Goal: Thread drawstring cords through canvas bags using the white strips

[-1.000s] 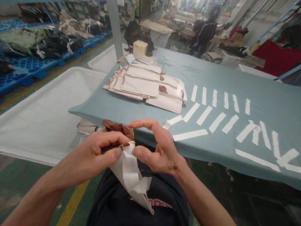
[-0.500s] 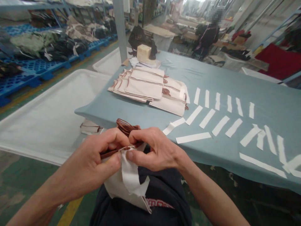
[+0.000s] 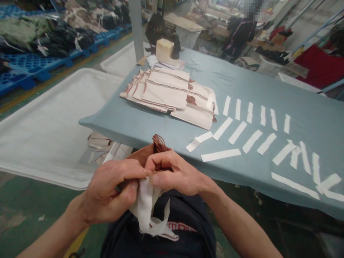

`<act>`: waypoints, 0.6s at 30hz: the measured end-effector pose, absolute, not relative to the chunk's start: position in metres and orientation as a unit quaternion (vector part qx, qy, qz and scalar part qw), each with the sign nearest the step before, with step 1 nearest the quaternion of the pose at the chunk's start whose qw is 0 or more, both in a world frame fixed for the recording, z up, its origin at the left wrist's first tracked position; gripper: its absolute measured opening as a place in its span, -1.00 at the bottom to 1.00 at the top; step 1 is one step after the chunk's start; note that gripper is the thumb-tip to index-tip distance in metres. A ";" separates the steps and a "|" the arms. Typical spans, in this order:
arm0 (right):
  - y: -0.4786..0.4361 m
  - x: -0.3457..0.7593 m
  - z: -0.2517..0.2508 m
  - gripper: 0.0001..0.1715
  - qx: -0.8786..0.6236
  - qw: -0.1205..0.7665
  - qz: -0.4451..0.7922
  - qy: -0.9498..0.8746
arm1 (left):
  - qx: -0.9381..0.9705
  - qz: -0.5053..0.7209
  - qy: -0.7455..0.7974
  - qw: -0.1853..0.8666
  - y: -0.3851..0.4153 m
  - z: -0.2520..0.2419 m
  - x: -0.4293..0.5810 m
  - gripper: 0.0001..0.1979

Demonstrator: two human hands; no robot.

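Fingers (image 3: pixel 139 170) of left hand (image 3: pixel 111 190) and right hand (image 3: pixel 176 175) pinch white cloth (image 3: pixel 144 209) beside table (image 3: pixel 113 123), likely keeping cloth edge steady.

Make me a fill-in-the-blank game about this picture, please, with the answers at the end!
1. The left hand and right hand pinch white fabric, and the cords poking up beyond them are coloured ____.
2. In the picture, most loose strips on the table lie to the ____ of the pile of folded cloth pieces.
3. The plastic pallets on the picture's left are coloured ____.

Missing words: brown; right; blue.
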State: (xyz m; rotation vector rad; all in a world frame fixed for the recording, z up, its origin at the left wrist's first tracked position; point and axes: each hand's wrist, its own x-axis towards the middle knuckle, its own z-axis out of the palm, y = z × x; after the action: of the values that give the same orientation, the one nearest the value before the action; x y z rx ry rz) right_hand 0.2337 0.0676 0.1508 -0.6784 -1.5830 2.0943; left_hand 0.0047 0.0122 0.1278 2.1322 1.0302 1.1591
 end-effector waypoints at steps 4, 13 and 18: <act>0.062 0.232 0.135 -0.56 -0.254 0.244 0.794 -0.495 | 0.819 0.418 0.343 0.191 0.019 0.116 0.002 -0.55; 0.054 0.230 0.118 -0.20 -0.248 0.259 0.829 -0.429 | 0.814 0.459 0.309 0.177 0.028 0.092 0.006 -0.60; 0.063 0.251 0.137 -0.53 -0.225 0.269 0.709 -0.612 | 0.740 0.443 0.436 0.259 0.009 0.111 0.002 -0.73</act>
State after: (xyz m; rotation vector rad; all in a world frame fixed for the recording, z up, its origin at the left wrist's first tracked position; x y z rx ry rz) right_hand 0.2508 0.0625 0.1374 -0.6069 -1.6514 1.9112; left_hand 0.0023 0.0085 0.1109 2.0043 1.1811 1.2005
